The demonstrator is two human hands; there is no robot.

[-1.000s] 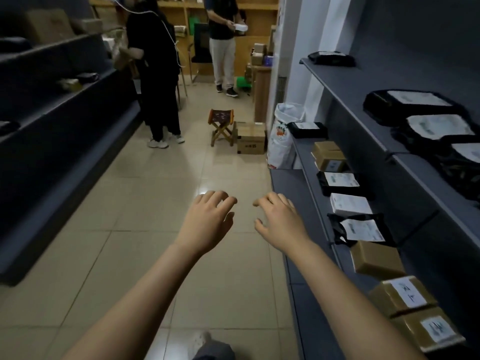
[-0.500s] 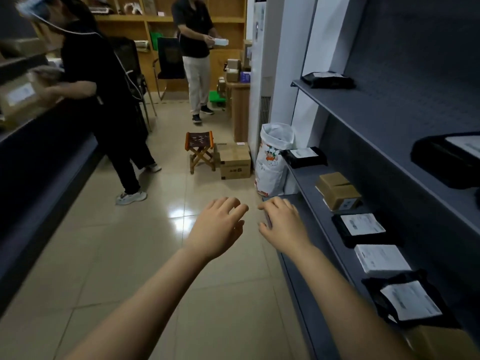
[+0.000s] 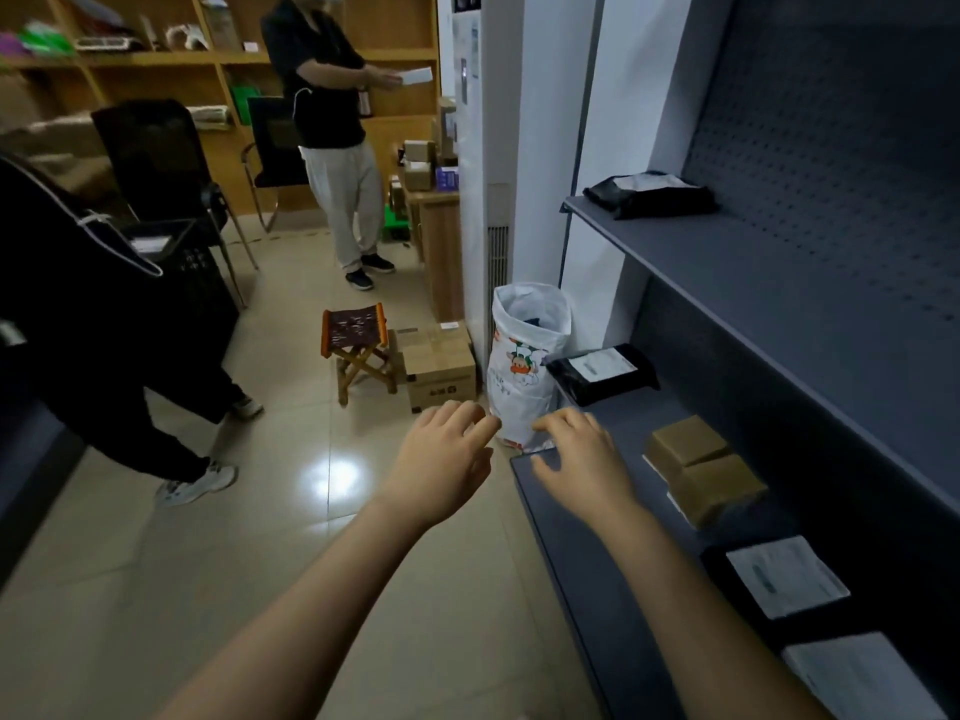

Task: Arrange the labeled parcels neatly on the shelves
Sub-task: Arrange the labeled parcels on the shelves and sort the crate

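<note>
With your left grip (image 3: 447, 459) and right grip (image 3: 582, 467) both empty, fingers loosely spread, a hasty reach could topple the white sack (image 3: 524, 366) just beyond them or knock askew the brown parcels (image 3: 701, 470) on the shelf (image 3: 634, 413) right of your right grip.

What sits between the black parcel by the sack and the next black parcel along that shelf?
In the head view, two touching boxes lie there: the far brown box and the near brown box.

Folding stool (image 3: 356, 341) on glossy tiled floor (image 3: 249, 543), black office chair (image 3: 150, 148) before wooden shelving (image 3: 397, 23), person in grey trousers (image 3: 324, 101) standing beyond the stool
</note>
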